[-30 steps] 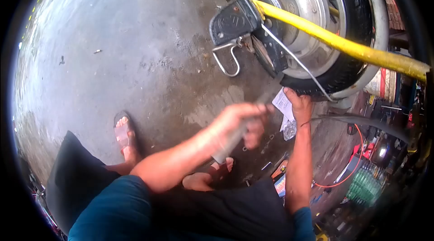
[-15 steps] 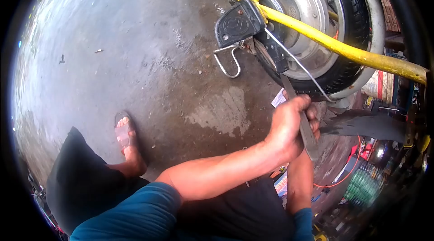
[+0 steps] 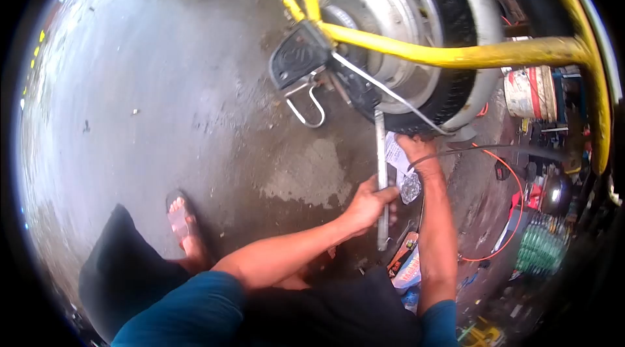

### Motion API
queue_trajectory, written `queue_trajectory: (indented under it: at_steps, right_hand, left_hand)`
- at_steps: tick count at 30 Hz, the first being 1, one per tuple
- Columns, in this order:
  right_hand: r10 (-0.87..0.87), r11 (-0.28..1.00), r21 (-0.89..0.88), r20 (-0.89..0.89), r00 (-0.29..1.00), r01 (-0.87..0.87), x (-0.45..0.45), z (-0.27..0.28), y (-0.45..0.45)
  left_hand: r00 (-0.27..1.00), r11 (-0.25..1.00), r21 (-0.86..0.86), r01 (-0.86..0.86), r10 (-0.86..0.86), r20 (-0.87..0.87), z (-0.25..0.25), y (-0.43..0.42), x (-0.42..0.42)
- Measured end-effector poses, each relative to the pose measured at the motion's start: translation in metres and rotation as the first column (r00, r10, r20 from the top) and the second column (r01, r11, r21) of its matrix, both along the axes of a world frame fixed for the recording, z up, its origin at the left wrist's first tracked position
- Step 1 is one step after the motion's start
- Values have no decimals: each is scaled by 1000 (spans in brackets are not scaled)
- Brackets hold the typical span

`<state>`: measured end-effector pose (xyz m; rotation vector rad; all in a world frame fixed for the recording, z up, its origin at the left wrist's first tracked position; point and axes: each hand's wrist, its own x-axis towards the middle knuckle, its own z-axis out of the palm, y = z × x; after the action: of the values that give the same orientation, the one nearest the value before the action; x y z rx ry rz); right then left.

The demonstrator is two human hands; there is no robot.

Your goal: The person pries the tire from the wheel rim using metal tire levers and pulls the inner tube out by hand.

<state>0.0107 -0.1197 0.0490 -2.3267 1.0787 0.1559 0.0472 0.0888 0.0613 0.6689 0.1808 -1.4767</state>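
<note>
My left hand (image 3: pixel 371 204) is closed around a long flat metal bar (image 3: pixel 381 174). The bar's upper end meets the lower tip of a black arm (image 3: pixel 355 90) beside the wheel. My right hand (image 3: pixel 416 146) reaches to the underside of the black tyre (image 3: pixel 433 101); its fingers are mostly hidden there. The wheel has a silver hub (image 3: pixel 364 5) and sits by a yellow tube frame (image 3: pixel 416 53). A black plastic cover (image 3: pixel 301 54) and a bent wire stand (image 3: pixel 306 109) are left of it. A thin metal rod (image 3: pixel 390 92) slants across the wheel.
Printed paper (image 3: pixel 395 152) and a crumpled clear wrapper (image 3: pixel 409 187) lie between my forearms. An orange cable (image 3: pixel 517 217) loops at right, near a green ribbed bundle (image 3: pixel 541 243) and a white bucket (image 3: pixel 530 92). My sandalled foot (image 3: pixel 181 217) rests on the concrete.
The view has shifted, putting the wheel further left. My left hand has moved down and left with the bar, which now stands nearly upright in view. My right hand has come up to the tyre.
</note>
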Motion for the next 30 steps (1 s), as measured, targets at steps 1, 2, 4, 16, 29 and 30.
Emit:
queue_trajectory:
  at_steps: [1,2,4,16,29,30]
  right_hand:
    - [0,1000,29,6,1000,0,1,2,4]
    - [0,998,58,11,1000,-1,2,5,8]
    - [28,992,120,118,993,-42,10,19,17]
    - [-94,993,115,661,745,24,25,-14,43]
    - [-220,969,225,580,784,105,33,17,56]
    - [-201,969,232,538,819,85,30,15,52]
  left_hand:
    - [1000,1000,-4,14,-14,-1,1,7,11]
    - [997,996,17,83,-83,-8,4,18,22]
    - [985,989,4,145,-144,-89,9,35,53]
    - [625,865,-136,-484,233,-745,77,5,106]
    - [884,974,195,-113,9,466,-3,8,22]
    - [784,959,258,-114,-72,616,-28,28,8]
